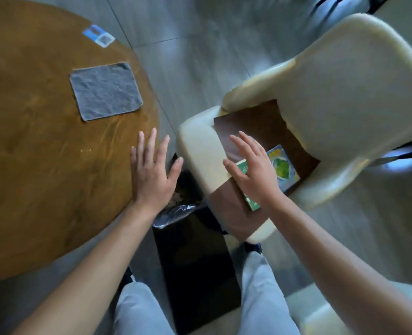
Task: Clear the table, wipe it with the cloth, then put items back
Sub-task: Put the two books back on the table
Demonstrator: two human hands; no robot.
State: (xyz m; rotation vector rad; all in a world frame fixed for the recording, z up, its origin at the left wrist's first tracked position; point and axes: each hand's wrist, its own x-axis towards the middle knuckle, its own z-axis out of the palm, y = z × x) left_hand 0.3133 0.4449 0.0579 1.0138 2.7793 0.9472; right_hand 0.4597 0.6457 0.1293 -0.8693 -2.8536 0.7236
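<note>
So the round wooden table (42, 153) fills the left side, and everything else sits off of it. The grey cloth (105, 91) is lying flat and spread out on the table, toward its right edge, with nobody touching it. Further back on the table, near the far rim, there's a small blue and grey card or sticker (98, 35), too blurry to read. The left hand (151, 170) hangs right over the table's right edge, palm down, fingers straight and fanned out, holding nothing; can't tell whether it actually touches the wood. Just off the table's edge, under that hand, there's a black bin (195, 269) with a plastic liner on the floor. Right of the table past the bin is a cream chair (345, 81) with a brown seat pad (260, 124). Two of the cleared things are on that seat: a green box (242, 169) and a colourful packet (283, 165) with a green picture on it. The right hand (253, 170) is above the green box, fingers open and spread, not gripping anything, and it's hard to say if it's touching the box or just over it.
</note>
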